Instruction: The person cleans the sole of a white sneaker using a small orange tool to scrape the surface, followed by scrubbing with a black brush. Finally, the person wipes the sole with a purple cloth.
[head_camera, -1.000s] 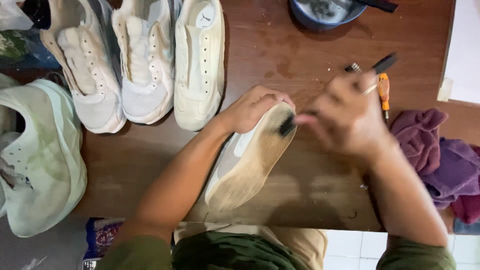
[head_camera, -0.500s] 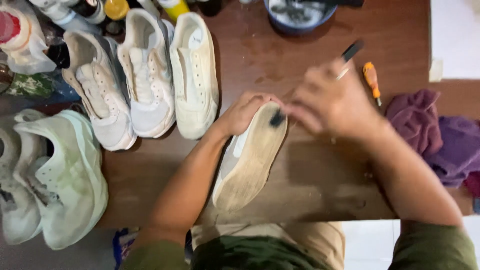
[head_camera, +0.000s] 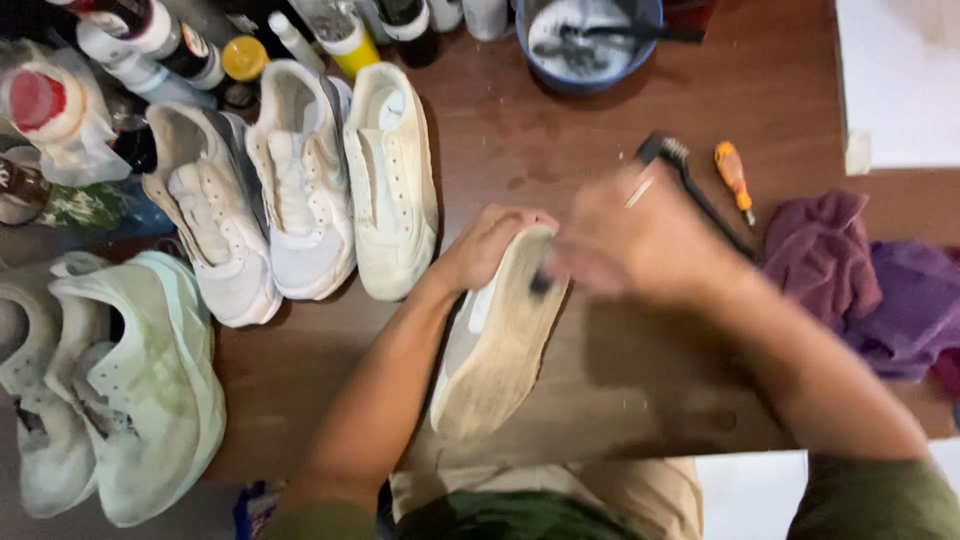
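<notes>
- At the table's (head_camera: 560, 150) near edge, dead centre, we hold a dirty white shoe (head_camera: 495, 345) sole-up, long axis running from toe near our lap up and slightly right to the heel.
- Left hand (head_camera: 490, 245) is closed over the far end of the shoe, fingers curled on the sole's edge, pinning it.
- Right hand (head_camera: 640, 245) is motion-blurred, just right of the shoe's far end; it looks closed round a thin handle, and a dark brush tip (head_camera: 541, 283) touches the sole there. The exact grip we cannot tell.
- Both hands meet at the far end; the near end is untouched.
- Another black brush (head_camera: 690, 185) and an orange screwdriver (head_camera: 733, 178) lie beyond the right hand, purple cloths (head_camera: 860, 275) to the right.
- Three white sneakers (head_camera: 300, 190) stand in a row to the left, pale green ones (head_camera: 130, 385) further left, a blue bowl (head_camera: 590, 40) and bottles (head_camera: 180, 45) at the far edge.
</notes>
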